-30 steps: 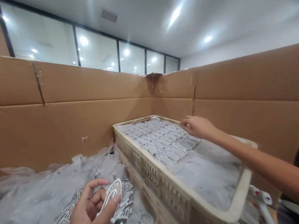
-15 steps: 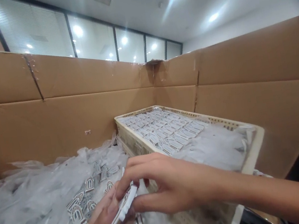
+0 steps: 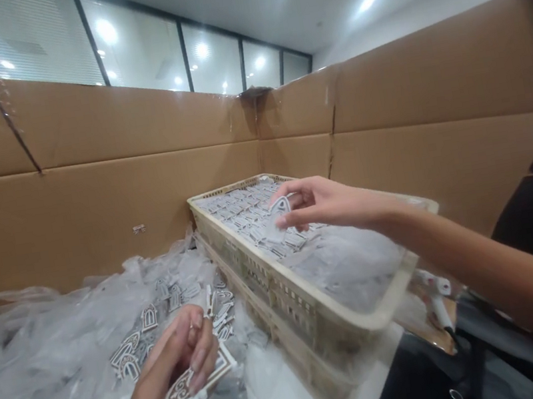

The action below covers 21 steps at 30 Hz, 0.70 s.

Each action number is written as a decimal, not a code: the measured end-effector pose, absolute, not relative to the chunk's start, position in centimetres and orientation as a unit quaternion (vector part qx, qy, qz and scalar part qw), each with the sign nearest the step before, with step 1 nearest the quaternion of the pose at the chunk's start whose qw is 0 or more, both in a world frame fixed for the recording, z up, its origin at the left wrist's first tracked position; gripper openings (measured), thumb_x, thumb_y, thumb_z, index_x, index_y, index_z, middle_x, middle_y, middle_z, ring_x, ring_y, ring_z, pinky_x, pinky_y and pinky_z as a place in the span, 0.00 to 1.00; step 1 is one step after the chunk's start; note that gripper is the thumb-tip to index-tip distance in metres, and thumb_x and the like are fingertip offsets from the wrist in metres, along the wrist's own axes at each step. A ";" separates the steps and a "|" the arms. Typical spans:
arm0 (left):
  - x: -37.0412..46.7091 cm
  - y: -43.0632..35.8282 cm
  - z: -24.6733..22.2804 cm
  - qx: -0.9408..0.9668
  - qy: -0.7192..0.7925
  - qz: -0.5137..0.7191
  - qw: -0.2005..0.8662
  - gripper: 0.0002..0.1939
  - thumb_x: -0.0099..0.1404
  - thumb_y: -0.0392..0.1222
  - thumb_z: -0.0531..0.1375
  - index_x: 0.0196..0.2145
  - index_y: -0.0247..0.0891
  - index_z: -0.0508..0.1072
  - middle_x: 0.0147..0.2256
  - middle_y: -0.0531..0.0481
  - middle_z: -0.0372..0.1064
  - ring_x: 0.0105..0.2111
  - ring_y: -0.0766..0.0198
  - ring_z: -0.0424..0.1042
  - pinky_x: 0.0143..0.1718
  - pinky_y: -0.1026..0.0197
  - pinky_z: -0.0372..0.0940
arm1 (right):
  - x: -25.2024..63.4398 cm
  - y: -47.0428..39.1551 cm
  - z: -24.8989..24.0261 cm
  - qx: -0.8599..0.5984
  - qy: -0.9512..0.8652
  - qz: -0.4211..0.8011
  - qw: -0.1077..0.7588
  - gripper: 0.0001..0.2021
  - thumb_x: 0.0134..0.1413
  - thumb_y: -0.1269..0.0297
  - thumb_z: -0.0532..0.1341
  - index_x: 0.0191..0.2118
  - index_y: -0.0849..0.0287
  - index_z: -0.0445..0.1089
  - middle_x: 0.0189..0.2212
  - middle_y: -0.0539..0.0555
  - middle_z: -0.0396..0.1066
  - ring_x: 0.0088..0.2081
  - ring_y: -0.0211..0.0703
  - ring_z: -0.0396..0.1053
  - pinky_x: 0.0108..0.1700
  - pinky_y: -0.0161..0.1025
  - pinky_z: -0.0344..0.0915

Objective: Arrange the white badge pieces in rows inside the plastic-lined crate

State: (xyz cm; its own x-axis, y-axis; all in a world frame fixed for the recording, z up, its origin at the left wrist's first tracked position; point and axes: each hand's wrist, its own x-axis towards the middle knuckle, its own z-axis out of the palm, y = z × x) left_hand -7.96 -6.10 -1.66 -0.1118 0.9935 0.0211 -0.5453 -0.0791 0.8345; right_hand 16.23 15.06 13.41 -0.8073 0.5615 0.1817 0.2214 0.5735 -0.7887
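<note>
My left hand (image 3: 189, 350) is closed, low at the centre-left, around a white arch-shaped ornament (image 3: 180, 392) with brown scrollwork. Its fingers cover the middle of that piece. My right hand (image 3: 305, 203) reaches over a cream plastic crate (image 3: 321, 292) and pinches a small pointed-arch piece (image 3: 280, 207), white with a grey inside, between thumb and fingers. Below it, rows of similar arch pieces (image 3: 232, 206) lie in the crate. A sheet of clear plastic (image 3: 352, 260) covers the crate's nearer part.
Loose arch pieces (image 3: 127, 349) lie among crumpled plastic bags (image 3: 45, 369) on the left. A second crate (image 3: 271, 323) stands beneath the upper one. Tall cardboard walls (image 3: 154, 190) enclose the back and right. A black item (image 3: 416, 378) sits at the lower right.
My right hand has left the piece in my left hand and moved up and right over the crate, with a small arch piece in its fingers. The view has shifted slightly.
</note>
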 end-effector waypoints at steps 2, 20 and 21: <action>-8.0 -6.0 -1.6 0.317 0.358 0.665 0.573 0.15 0.74 0.55 0.64 0.38 0.43 0.70 0.28 0.58 0.53 0.25 0.68 0.47 0.28 0.66 0.61 | 17.6 16.4 13.1 -0.254 -0.872 0.381 0.175 0.30 0.58 0.48 0.73 0.59 0.61 0.73 0.33 0.52 0.76 0.32 0.38 0.69 0.32 0.35 0.63; -6.5 -4.7 -1.1 0.294 0.447 0.670 0.515 0.15 0.68 0.52 0.70 0.35 0.43 0.71 0.23 0.58 0.53 0.20 0.68 0.50 0.21 0.64 0.60 | 18.0 15.8 8.8 -0.282 -0.844 0.456 0.033 0.22 0.64 0.59 0.70 0.58 0.65 0.71 0.36 0.51 0.76 0.30 0.35 0.74 0.34 0.34 0.71; -6.6 -4.6 -1.2 0.293 0.447 0.672 0.513 0.15 0.68 0.52 0.70 0.34 0.43 0.70 0.23 0.58 0.53 0.20 0.68 0.50 0.21 0.65 0.60 | 18.0 15.9 8.9 -0.273 -0.849 0.450 0.041 0.22 0.64 0.59 0.71 0.57 0.64 0.72 0.38 0.52 0.76 0.30 0.35 0.74 0.34 0.34 0.71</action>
